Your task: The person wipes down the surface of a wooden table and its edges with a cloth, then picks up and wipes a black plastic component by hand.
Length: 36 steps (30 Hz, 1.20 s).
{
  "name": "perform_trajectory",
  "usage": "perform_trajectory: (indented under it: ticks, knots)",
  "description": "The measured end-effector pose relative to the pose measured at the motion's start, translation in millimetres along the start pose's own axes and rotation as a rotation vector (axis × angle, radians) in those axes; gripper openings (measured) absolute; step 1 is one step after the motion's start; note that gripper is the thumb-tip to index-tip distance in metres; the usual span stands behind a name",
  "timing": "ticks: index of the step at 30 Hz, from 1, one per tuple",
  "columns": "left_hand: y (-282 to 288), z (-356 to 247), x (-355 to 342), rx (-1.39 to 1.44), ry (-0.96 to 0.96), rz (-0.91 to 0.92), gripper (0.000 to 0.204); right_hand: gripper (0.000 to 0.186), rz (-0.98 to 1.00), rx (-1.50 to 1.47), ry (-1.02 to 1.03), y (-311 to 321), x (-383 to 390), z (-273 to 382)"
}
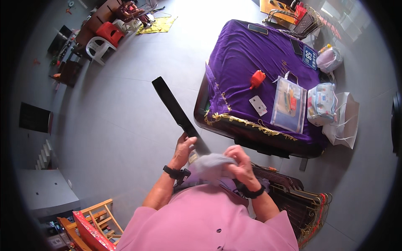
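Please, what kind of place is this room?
Probably a games or community hall: a table under purple cloth with a playing card on it, plastic chairs by the wall, and a wide grey tiled floor.

One head-worn fisheye view looks steeply down past the person's chest, close on both hands; the purple-draped worktop (259, 79) lies beyond and right of the grip
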<state>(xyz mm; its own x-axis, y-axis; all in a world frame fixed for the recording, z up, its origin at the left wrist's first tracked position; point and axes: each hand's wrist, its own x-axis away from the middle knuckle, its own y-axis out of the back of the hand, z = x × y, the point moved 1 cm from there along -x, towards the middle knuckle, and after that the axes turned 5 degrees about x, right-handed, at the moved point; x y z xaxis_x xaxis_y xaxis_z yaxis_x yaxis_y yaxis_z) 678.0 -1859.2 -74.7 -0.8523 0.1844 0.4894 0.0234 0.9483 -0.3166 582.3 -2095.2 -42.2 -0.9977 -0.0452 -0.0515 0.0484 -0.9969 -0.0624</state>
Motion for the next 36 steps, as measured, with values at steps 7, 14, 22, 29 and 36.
perform_trajectory:
  ticks: [7,14,22,29,36]
  knots:
    - [93,-20,-14,0.096,-0.042,-0.081,0.045,0.021,-0.312,-0.34,-0.089,-24,-33,16]
    - [160,-63,12,0.405,-0.082,0.006,0.036,0.039,0.191,0.006,0.033,-170,-90,7]
    - [219,-107,74,0.376,0.014,0.137,0.046,0.061,0.456,0.356,0.374,-306,-142,15]
    - [199,-137,132,0.161,0.052,0.237,0.039,0.047,0.025,0.699,0.429,-312,-237,8]
    - [185,-135,136,0.066,-0.025,0.207,0.043,0.04,0.008,0.336,0.167,-297,-316,-1]
